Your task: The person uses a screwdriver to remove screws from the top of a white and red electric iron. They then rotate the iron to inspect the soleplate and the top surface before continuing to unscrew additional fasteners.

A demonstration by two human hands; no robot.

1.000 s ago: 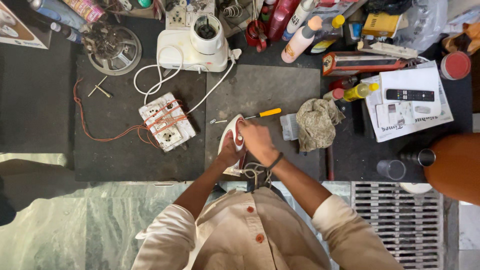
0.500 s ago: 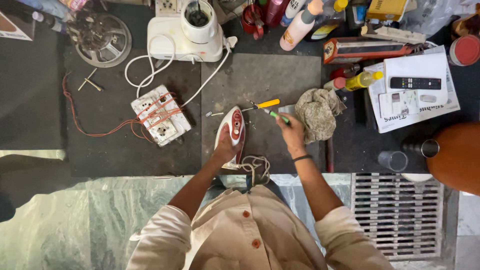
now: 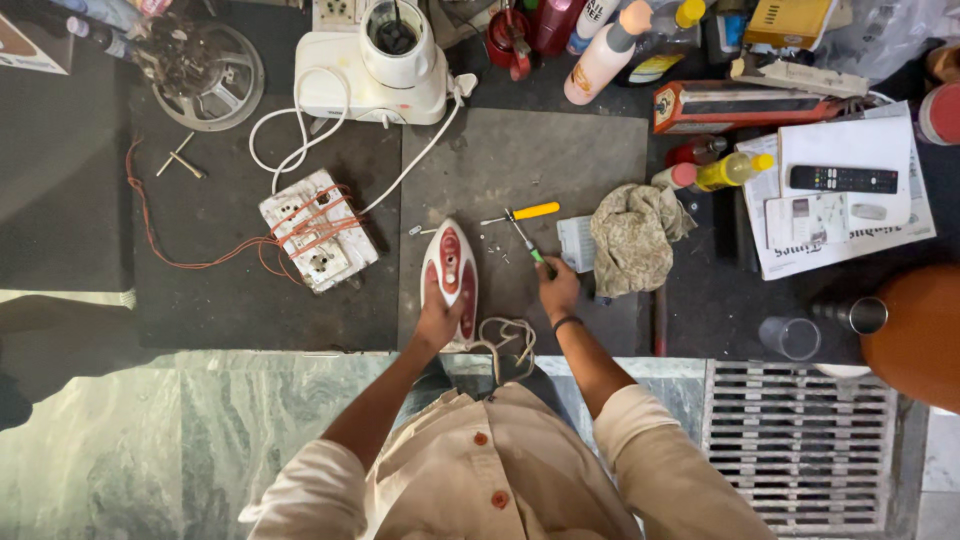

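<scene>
Left hand (image 3: pixel 438 322): gripped the rear of the iron (image 3: pixel 450 275), fingers wrapped on it; the iron's heel was hidden beneath the hand.
Right hand (image 3: pixel 558 292): fingers closed around a green-handled screwdriver (image 3: pixel 527 241), most of the handle covered.
Iron: lay on the grey mat (image 3: pixel 560 160) on the table, near its front edge.
Cord (image 3: pixel 506 338): coiled between the wrists, its end hidden.
Yellow screwdriver (image 3: pixel 522 213): just beyond the green one.
Rag (image 3: pixel 632 238): beside the right hand, covering part of a white box.
</scene>
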